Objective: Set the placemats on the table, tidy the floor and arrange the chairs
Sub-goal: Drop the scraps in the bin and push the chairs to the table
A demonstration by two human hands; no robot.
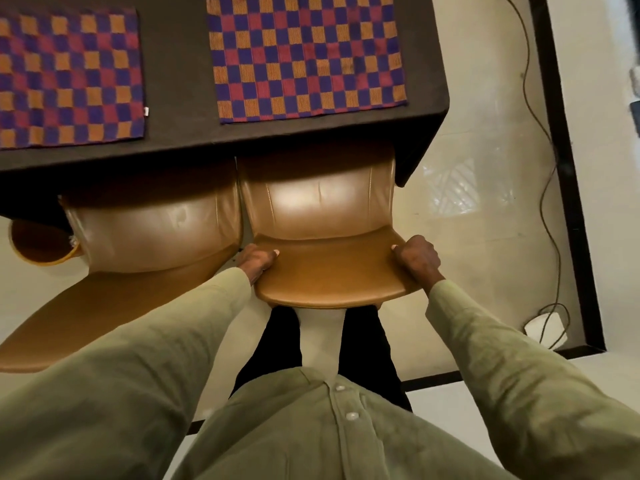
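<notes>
I look straight down at a tan leather chair [329,268] whose seat sits partly under the dark table [180,133]. My left hand [258,263] grips the left side of its backrest. My right hand [417,259] grips the right side. A second tan chair [152,233] stands touching it on the left, also tucked under the table edge. Two checkered placemats in purple, red and orange lie flat on the table: one above the held chair [306,55], the other at the left [69,79], cut off by the frame edge.
A round orange-rimmed container [41,244] stands on the floor at the far left, half under the table. A dark cable [550,188] runs down the pale tiled floor to a white adapter [545,329] at the right. A black floor border [568,174] lies beyond.
</notes>
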